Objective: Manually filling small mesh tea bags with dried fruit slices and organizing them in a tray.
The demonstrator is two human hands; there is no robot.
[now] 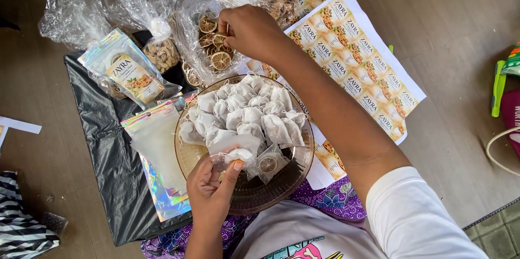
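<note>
Her left hand pinches a small white pouch open over the bowl's near rim, while the right hand pinches dried slices inside the far bag.

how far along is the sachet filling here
Done: a heap of filled white sachets sits in the glass bowl. In hand: the left hand holds an open sachet while the right hand reaches into the bag of dried citrus slices. Left: the holographic pouches look unfilled.
</note>
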